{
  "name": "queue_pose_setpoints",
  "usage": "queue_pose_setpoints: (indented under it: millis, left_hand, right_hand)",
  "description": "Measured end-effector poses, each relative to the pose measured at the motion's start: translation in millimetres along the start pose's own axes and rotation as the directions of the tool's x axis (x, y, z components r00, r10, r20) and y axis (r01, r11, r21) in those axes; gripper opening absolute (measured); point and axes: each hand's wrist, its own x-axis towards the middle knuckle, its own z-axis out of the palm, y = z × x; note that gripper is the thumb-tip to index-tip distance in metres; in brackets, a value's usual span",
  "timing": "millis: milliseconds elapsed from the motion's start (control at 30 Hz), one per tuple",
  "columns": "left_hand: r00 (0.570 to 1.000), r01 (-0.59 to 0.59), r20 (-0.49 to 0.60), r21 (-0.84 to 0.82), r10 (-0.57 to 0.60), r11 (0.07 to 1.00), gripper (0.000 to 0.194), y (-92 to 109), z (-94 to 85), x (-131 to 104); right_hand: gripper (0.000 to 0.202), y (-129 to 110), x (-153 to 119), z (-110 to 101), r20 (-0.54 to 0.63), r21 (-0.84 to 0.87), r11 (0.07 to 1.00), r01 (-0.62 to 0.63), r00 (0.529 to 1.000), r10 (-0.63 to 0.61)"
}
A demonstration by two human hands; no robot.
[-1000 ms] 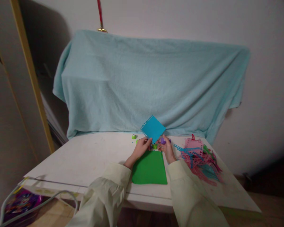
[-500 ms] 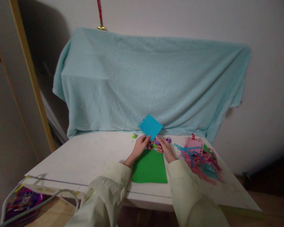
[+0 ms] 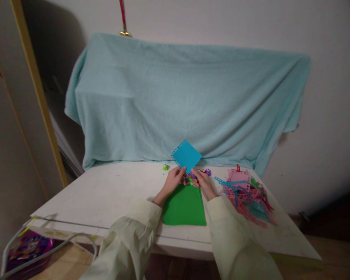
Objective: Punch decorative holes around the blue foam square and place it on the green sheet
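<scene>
A blue square sheet (image 3: 187,155) is held up on one corner, with a row of punched holes along its left edges. My left hand (image 3: 174,179) pinches it near the lower corner, thumb in front. My right hand (image 3: 202,182) is closed at the same corner from the other side, its thumb touching the sheet's lower edge. Below both hands a green sheet (image 3: 184,206) lies flat on the white table. Small colourful pieces (image 3: 189,179) show between the hands, partly hidden by the fingers.
On the table's right side lies a pile of pink, blue and green punched strips (image 3: 249,198). Small eyed figures (image 3: 207,172) stand behind my right hand, and a green one (image 3: 165,167) on the left. A light blue cloth (image 3: 186,97) hangs behind the white table (image 3: 119,194).
The blue sheet has shifted very slightly to the right and tilted a little. Both hands keep their grip in nearly the same place.
</scene>
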Motion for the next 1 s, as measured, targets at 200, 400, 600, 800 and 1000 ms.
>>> queue_pose_setpoints:
  millis: [200, 400, 600, 800, 1000]
  left_hand:
    - [1.000, 0.012, -0.003, -0.006, -0.012, 1.000, 0.045, -0.2, 0.7, 0.1]
    - [1.000, 0.019, 0.005, -0.013, -0.019, 1.000, 0.045, 1.1, 1.6, -0.3]
    - [1.000, -0.003, 0.007, 0.002, 0.003, 1.000, 0.044, 1.2, 0.7, -0.8]
    - [1.000, 0.007, 0.013, 0.005, -0.007, 1.000, 0.045, 0.0, 0.6, 0.7]
    - [0.999, -0.011, 0.035, 0.015, 0.010, 1.000, 0.043, -1.1, 0.1, 0.8]
  right_hand:
    - [0.043, -5.6, -2.7, -0.2, 0.023, -0.018, 1.000, -0.007, 1.000, 0.007]
    - [0.046, -7.3, -3.4, 0.3, 0.013, -0.049, 0.999, 0.001, 1.000, 0.000]
    - [0.045, -2.4, -1.7, -0.1, -0.012, -0.063, 0.998, 0.023, 1.000, -0.024]
    - [0.049, -9.4, -5.6, 1.4, 0.010, -0.056, 0.998, 0.021, 1.000, -0.021]
    - [0.049, -5.5, -3.5, 1.6, -0.021, -0.051, 0.998, 0.046, 0.999, -0.047]
